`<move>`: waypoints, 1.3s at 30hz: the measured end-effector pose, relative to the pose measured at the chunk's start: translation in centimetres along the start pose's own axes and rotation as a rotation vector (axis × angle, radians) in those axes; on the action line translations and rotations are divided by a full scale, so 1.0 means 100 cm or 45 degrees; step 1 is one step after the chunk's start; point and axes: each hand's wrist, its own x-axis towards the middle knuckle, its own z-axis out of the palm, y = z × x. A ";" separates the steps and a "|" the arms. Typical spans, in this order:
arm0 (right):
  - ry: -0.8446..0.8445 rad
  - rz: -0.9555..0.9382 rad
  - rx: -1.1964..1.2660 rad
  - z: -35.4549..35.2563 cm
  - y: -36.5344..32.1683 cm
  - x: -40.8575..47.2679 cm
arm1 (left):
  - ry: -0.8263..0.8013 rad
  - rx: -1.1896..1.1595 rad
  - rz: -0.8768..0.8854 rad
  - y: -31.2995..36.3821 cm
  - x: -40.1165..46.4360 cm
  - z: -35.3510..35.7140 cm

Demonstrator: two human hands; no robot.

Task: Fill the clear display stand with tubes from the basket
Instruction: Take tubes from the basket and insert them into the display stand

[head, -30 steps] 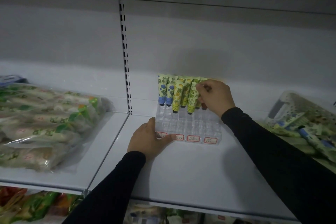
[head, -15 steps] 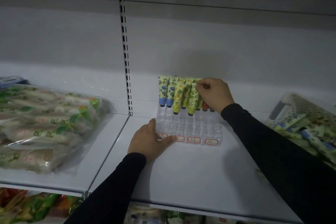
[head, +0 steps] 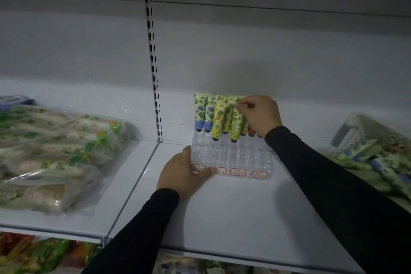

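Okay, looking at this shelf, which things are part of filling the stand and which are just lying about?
Part of the job:
clear display stand
tubes standing in it
basket holding more tubes
left hand, steadying the stand
right hand, pinching a tube top

Just lying about:
bagged packets on the left shelf
goods on the shelf below

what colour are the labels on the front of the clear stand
White with red borders, best seen in the head view: labels.

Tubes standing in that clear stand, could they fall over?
Maybe. The right hand pinches a tube packed tight among the others, so a nudge could tip its neighbours. The stand looks light; if the left hand lets go of its corner, it might slide on the shelf.
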 end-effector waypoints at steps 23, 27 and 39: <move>0.066 0.017 0.146 0.002 0.009 -0.006 | 0.012 0.007 -0.023 0.008 -0.004 -0.004; 0.056 0.013 0.140 0.000 0.008 -0.007 | 0.007 0.019 -0.022 0.008 -0.003 -0.004; 0.239 0.004 0.039 -0.017 0.009 -0.013 | -0.020 0.009 -0.032 0.008 -0.005 -0.006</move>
